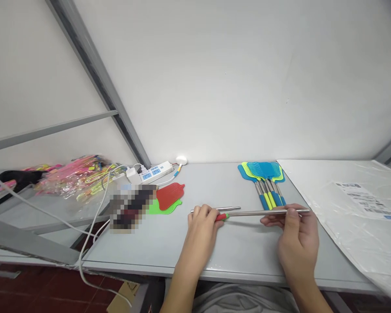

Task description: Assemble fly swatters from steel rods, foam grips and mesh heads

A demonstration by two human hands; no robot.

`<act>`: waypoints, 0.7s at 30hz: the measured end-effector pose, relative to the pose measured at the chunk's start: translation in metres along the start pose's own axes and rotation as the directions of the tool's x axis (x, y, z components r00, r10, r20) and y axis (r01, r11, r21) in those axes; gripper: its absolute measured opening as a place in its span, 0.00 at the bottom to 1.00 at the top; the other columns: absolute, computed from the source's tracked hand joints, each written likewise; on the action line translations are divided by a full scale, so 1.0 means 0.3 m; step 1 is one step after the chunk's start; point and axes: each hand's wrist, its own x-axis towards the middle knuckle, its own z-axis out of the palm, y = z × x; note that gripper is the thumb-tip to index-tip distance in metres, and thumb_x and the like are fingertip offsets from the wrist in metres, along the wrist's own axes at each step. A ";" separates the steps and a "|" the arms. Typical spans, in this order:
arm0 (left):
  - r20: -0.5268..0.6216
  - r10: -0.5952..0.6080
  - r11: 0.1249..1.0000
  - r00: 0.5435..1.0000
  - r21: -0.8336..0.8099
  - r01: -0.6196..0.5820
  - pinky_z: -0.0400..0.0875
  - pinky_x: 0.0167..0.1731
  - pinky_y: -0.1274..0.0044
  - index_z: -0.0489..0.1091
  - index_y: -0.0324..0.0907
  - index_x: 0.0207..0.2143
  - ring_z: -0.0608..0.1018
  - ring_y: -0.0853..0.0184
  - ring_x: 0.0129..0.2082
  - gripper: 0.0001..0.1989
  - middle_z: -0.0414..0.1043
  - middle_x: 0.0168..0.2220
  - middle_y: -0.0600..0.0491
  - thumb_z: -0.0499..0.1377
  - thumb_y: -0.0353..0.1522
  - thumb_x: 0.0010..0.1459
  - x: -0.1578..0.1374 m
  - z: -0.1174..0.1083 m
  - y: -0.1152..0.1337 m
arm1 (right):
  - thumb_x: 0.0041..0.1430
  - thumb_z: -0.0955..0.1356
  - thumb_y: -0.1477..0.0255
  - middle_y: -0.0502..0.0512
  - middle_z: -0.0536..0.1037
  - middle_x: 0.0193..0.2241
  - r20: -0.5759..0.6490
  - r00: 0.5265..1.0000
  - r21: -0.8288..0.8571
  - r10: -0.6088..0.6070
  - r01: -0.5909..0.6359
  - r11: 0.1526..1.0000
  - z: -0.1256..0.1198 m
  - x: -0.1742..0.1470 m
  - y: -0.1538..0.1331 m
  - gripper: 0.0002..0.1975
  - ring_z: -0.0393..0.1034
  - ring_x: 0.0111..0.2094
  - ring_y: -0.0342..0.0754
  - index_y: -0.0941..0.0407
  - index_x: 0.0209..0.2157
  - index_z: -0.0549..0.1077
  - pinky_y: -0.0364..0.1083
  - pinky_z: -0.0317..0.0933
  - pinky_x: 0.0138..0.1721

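Note:
My left hand is closed around a red handle with a green end, most of it hidden by the fingers. A thin silver metal rod runs from that handle to the right, almost level. Toward its far end, my right hand pinches the rod between thumb and fingers. Just behind the left hand, a second metal rod lies on the table. A red swatter head overlaps a green swatter head to the left. Past the right hand lie several fly swatters in blue and yellow-green.
A white power strip with plugs and cables stands at the back left. Bagged colourful items lie on the left shelf. A white plastic sheet covers the table's right side. Part of the left is pixelated.

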 end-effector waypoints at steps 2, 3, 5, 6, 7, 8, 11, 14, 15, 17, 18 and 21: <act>-0.004 0.016 1.000 1.000 0.000 -0.016 0.58 0.40 0.70 0.69 0.45 0.37 0.66 0.62 0.41 0.03 0.68 0.39 0.53 0.56 0.31 0.66 0.002 -0.002 0.000 | 0.66 0.64 0.58 0.47 0.74 0.26 0.021 1.000 -0.011 0.009 -0.009 1.000 0.001 0.003 0.005 0.13 0.75 0.24 0.45 0.53 0.41 0.65 0.45 0.70 0.27; -0.009 0.022 1.000 1.000 0.000 -0.022 0.58 0.40 0.70 0.69 0.46 0.37 0.66 0.62 0.41 0.04 0.68 0.38 0.53 0.55 0.31 0.66 0.003 -0.004 0.000 | 0.66 0.64 0.58 0.47 0.75 0.27 0.029 0.999 -0.009 0.016 -0.016 1.000 0.002 0.004 0.007 0.13 0.75 0.25 0.45 0.53 0.41 0.65 0.45 0.70 0.27; -0.019 0.038 0.999 0.999 0.006 -0.037 0.58 0.40 0.70 0.69 0.46 0.38 0.67 0.62 0.41 0.06 0.68 0.37 0.53 0.53 0.33 0.67 0.005 -0.009 0.001 | 0.65 0.64 0.57 0.47 0.75 0.28 0.038 0.999 0.005 0.031 -0.031 0.999 0.003 0.008 0.010 0.14 0.75 0.25 0.45 0.53 0.41 0.65 0.44 0.70 0.27; -0.025 0.047 0.999 0.999 0.013 -0.046 0.58 0.41 0.69 0.69 0.46 0.38 0.67 0.62 0.40 0.07 0.69 0.36 0.54 0.52 0.33 0.68 0.005 -0.011 0.002 | 0.65 0.64 0.57 0.47 0.74 0.28 0.041 0.998 0.010 0.038 -0.039 0.999 0.004 0.010 0.011 0.14 0.75 0.25 0.44 0.53 0.41 0.65 0.44 0.69 0.27; -0.030 0.058 0.998 0.998 0.021 -0.057 0.57 0.41 0.69 0.69 0.46 0.39 0.68 0.62 0.40 0.07 0.69 0.35 0.54 0.51 0.33 0.69 0.005 -0.013 0.003 | 0.65 0.64 0.57 0.47 0.74 0.28 0.044 0.998 0.014 0.045 -0.045 0.999 0.004 0.012 0.011 0.14 0.75 0.25 0.44 0.53 0.41 0.65 0.44 0.69 0.27; -0.034 0.068 0.997 0.997 0.028 -0.067 0.57 0.42 0.68 0.69 0.47 0.40 0.68 0.63 0.39 0.08 0.69 0.34 0.54 0.50 0.33 0.69 0.004 -0.016 0.003 | 0.65 0.64 0.57 0.47 0.74 0.28 0.046 0.998 0.019 0.049 -0.050 0.999 0.004 0.014 0.010 0.14 0.74 0.25 0.44 0.53 0.41 0.65 0.44 0.69 0.28; -0.042 0.099 0.995 0.994 0.021 -0.099 0.58 0.42 0.68 0.68 0.47 0.43 0.70 0.64 0.36 0.09 0.69 0.34 0.55 0.48 0.34 0.70 -0.003 -0.019 0.003 | 0.66 0.64 0.57 0.47 0.74 0.28 0.038 0.998 0.042 0.048 -0.050 0.998 0.001 0.018 0.008 0.13 0.74 0.24 0.44 0.53 0.40 0.65 0.45 0.70 0.28; -0.063 0.123 0.991 0.990 -0.037 -0.126 0.60 0.37 0.71 0.67 0.47 0.44 0.71 0.65 0.34 0.09 0.70 0.34 0.54 0.48 0.34 0.70 -0.022 -0.015 0.005 | 0.66 0.64 0.59 0.47 0.75 0.29 0.021 0.999 0.097 0.033 -0.035 0.995 -0.002 0.019 0.005 0.12 0.74 0.24 0.44 0.53 0.40 0.65 0.46 0.70 0.29; -0.074 0.127 0.989 0.989 -0.065 -0.132 0.61 0.35 0.73 0.67 0.46 0.44 0.71 0.65 0.33 0.09 0.70 0.34 0.54 0.48 0.34 0.70 -0.030 -0.013 0.007 | 0.66 0.64 0.59 0.47 0.75 0.29 0.014 1.000 0.119 0.027 -0.028 0.993 -0.003 0.019 0.004 0.11 0.74 0.24 0.44 0.53 0.40 0.65 0.46 0.69 0.29; -0.091 0.123 0.983 0.988 -0.122 -0.134 0.61 0.32 0.74 0.67 0.47 0.44 0.73 0.66 0.33 0.08 0.72 0.35 0.54 0.48 0.35 0.69 -0.046 -0.008 0.017 | 0.67 0.64 0.61 0.46 0.74 0.28 -0.001 1.000 0.151 0.012 -0.012 0.988 -0.005 0.019 0.002 0.10 0.73 0.23 0.44 0.53 0.39 0.65 0.46 0.69 0.29; -0.087 0.114 0.981 0.990 -0.146 -0.126 0.62 0.31 0.74 0.66 0.47 0.44 0.73 0.66 0.32 0.08 0.72 0.35 0.55 0.48 0.35 0.69 -0.054 -0.007 0.024 | 0.67 0.63 0.61 0.46 0.74 0.28 -0.011 1.000 0.160 0.002 0.000 0.987 -0.005 0.020 0.000 0.10 0.72 0.22 0.43 0.53 0.38 0.65 0.46 0.68 0.28; 0.002 0.080 0.979 0.997 -0.186 -0.078 0.62 0.29 0.75 0.66 0.46 0.38 0.73 0.66 0.29 0.10 0.72 0.31 0.56 0.47 0.36 0.70 -0.065 -0.009 0.045 | 0.67 0.63 0.62 0.46 0.73 0.27 -0.040 0.999 0.168 -0.025 0.031 0.985 -0.005 0.020 -0.003 0.09 0.70 0.21 0.42 0.53 0.37 0.65 0.45 0.66 0.26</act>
